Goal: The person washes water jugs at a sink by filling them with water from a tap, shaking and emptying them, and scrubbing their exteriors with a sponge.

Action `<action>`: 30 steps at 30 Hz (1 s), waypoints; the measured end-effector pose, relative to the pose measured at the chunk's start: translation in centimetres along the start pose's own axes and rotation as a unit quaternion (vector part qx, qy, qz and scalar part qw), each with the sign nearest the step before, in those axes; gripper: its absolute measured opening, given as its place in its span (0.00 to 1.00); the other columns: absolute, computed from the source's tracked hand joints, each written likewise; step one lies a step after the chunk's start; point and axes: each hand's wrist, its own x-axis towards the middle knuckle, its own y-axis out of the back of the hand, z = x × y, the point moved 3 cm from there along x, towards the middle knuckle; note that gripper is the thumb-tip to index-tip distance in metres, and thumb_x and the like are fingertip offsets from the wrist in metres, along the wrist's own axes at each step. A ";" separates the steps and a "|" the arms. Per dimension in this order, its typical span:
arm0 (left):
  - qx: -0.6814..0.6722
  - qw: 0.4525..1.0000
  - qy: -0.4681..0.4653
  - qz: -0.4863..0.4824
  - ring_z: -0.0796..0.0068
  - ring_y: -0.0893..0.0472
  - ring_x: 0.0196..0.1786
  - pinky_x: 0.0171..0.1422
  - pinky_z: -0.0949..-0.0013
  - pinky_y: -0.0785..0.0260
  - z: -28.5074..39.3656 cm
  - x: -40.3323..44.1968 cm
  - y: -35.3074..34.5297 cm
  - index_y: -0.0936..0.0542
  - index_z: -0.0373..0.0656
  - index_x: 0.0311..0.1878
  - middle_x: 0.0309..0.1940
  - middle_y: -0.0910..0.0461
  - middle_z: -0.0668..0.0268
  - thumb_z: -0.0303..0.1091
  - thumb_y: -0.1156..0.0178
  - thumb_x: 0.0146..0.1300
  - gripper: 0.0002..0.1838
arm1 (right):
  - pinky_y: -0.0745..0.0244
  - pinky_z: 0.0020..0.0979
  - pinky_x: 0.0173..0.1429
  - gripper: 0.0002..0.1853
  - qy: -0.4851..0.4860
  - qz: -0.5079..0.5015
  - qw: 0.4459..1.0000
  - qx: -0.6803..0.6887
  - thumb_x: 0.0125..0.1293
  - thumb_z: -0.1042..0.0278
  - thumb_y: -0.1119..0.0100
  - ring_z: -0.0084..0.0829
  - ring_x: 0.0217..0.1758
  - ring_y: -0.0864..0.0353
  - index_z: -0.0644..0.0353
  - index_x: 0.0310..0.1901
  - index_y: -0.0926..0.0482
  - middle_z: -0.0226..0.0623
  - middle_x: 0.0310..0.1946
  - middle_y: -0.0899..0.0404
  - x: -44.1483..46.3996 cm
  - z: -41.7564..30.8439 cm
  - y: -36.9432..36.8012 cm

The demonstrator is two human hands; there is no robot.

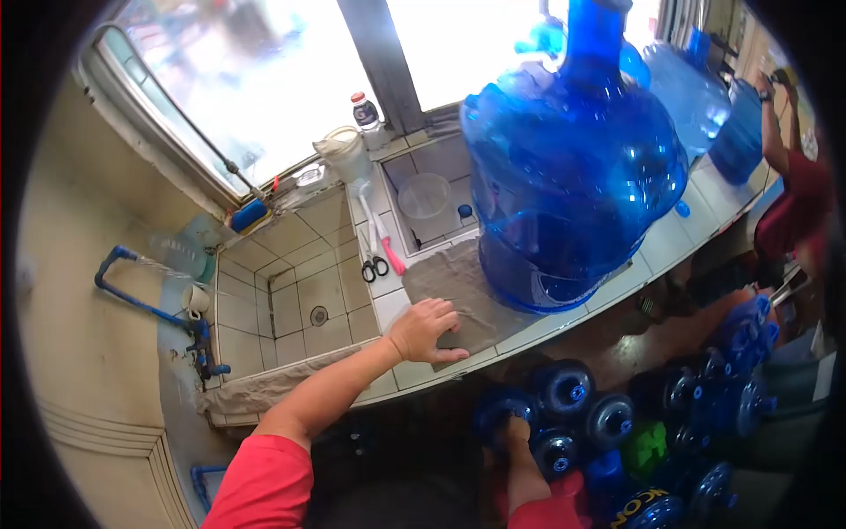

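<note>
My left hand [426, 331] lies flat on a grey cloth [458, 291] at the front edge of the white tiled counter [392, 304], fingers stretched out. Low beside the counter, my right hand [518, 430] reaches down to a blue water jug [499, 407] and its fingers close round the top. The neck under that hand is hidden. A large blue water jug [573, 176] stands upright on the counter, partly on the cloth, to the right of my left hand.
Tiled sinks [319, 286] are set in the counter. Scissors [374, 268] and a pink-handled brush [390, 254] lie between them. Several capped blue jugs [564, 388] crowd the floor. A person in a dark red shirt [789, 198] works at the right.
</note>
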 end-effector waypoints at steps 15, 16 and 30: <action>0.004 0.999 -0.030 0.028 0.55 0.24 0.49 0.54 0.55 0.31 -0.8 -0.7 -2.2 0.24 0.42 0.40 0.41 0.25 0.56 0.63 0.38 0.58 0.29 | 0.21 0.38 0.48 0.27 0.257 0.315 0.909 0.093 0.40 0.60 0.24 0.46 0.40 0.15 0.62 0.45 0.18 0.48 0.36 0.17 -31.5 -8.0 31.0; 0.001 0.999 -0.015 0.036 0.55 0.24 0.49 0.54 0.55 0.31 -0.4 -1.0 -2.6 0.24 0.42 0.40 0.41 0.25 0.56 0.63 0.38 0.58 0.29 | 0.20 0.39 0.49 0.28 0.253 0.313 0.912 0.075 0.39 0.60 0.23 0.47 0.41 0.15 0.63 0.45 0.18 0.49 0.37 0.16 -34.2 -9.7 33.4; -0.206 0.888 0.323 0.256 0.60 0.17 0.40 0.44 0.58 0.24 -17.5 -19.8 8.5 0.16 0.47 0.33 0.32 0.17 0.61 0.43 0.33 0.57 0.10 | 0.21 0.38 0.47 0.25 0.455 0.720 0.515 -0.092 0.64 0.50 0.39 0.42 0.40 0.16 0.70 0.46 0.18 0.48 0.36 0.17 -57.9 -24.0 51.6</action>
